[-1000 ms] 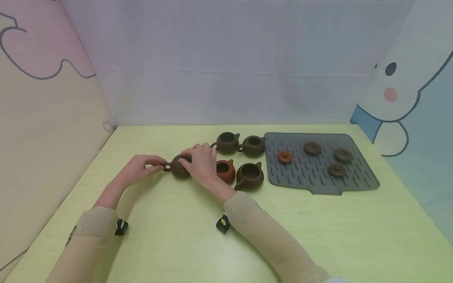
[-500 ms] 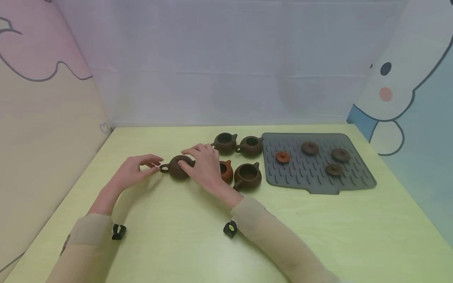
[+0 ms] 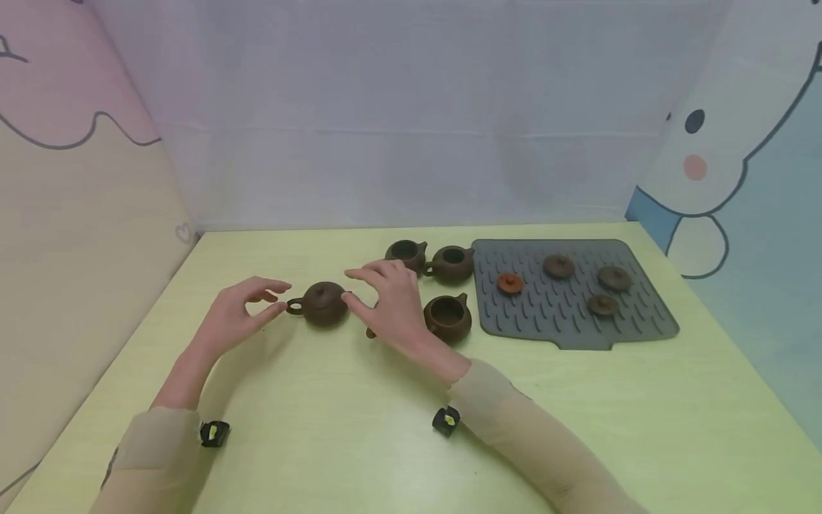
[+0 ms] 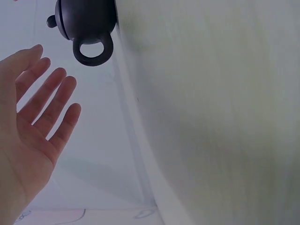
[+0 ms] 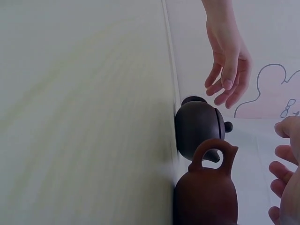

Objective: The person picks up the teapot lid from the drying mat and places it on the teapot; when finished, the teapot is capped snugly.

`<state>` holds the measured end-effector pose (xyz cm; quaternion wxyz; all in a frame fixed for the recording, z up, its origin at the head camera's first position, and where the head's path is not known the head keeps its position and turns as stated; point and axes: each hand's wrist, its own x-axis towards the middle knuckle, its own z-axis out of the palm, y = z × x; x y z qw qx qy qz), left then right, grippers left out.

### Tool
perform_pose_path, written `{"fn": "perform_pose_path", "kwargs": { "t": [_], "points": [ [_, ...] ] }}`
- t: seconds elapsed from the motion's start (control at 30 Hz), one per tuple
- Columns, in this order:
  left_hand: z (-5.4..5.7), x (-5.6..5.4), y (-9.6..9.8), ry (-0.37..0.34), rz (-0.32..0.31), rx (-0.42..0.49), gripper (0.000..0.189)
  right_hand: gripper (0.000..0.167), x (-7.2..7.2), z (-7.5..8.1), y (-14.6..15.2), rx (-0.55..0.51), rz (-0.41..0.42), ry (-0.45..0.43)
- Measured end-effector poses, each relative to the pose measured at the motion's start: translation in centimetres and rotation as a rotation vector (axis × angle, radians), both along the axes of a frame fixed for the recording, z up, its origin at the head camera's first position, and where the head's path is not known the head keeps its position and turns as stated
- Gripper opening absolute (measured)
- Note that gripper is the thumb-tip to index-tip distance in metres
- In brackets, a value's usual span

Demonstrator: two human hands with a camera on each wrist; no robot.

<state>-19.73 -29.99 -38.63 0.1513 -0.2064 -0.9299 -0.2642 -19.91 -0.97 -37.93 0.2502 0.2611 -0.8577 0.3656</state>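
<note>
A dark brown teapot [image 3: 324, 305] with its lid on stands on the table between the two hands. Its loop handle points towards the left hand [image 3: 239, 315], whose relaxed fingers hold nothing; the left wrist view shows a gap between them and the teapot handle [image 4: 93, 55]. Just right of the spout, the right hand [image 3: 397, 305] hovers with fingers spread, thumb tip close to the spout. Below that hand a reddish-brown teapot [image 5: 206, 199] is mostly hidden in the head view, while the right wrist view shows its handle and body beside the lidded teapot [image 5: 198, 126].
Lidless dark teapots stand behind and right of the right hand: one at the back [image 3: 404, 250], another dark teapot [image 3: 452, 265] beside it, and a nearer dark teapot [image 3: 448, 321]. A grey ridged mat [image 3: 546, 325] at right bears several lids, including a reddish lid [image 3: 510, 283].
The right hand has let go of the lidded teapot and moved right, now over the reddish-brown one. The left hand's fingers have come away from the handle, slightly to the left.
</note>
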Motion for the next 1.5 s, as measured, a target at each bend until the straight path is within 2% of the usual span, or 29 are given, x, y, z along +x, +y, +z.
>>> {"fn": "perform_pose_path", "kwargs": {
  "t": [0.23,0.43,0.63,0.83,1.07,1.27,1.5],
  "points": [
    [0.5,0.8,1.3,0.071,-0.004,0.035,0.034,0.032,0.4,0.0,2.4,-0.020,0.014,0.008],
    [0.7,1.5,2.7,0.080,-0.047,0.065,0.032,0.033,0.8,0.0,4.7,-0.011,0.021,0.008],
    [0.6,1.8,4.1,0.054,-0.071,0.072,0.031,0.034,0.9,-0.3,6.9,0.009,0.016,0.036],
    [0.5,1.9,5.5,0.031,-0.105,0.114,0.031,0.037,0.7,-0.7,9.3,0.011,0.000,0.026],
    [0.5,1.9,7.2,-0.044,-0.114,0.161,0.030,0.039,0.2,-0.8,12.3,0.023,-0.044,0.007],
    [0.5,1.9,8.5,-0.105,-0.103,0.152,0.030,0.040,-0.6,-0.9,14.7,0.028,-0.091,-0.013],
    [0.4,1.8,9.7,-0.171,-0.125,0.130,0.031,0.043,-1.7,-1.4,17.6,0.050,-0.095,0.027]
  ]
}}
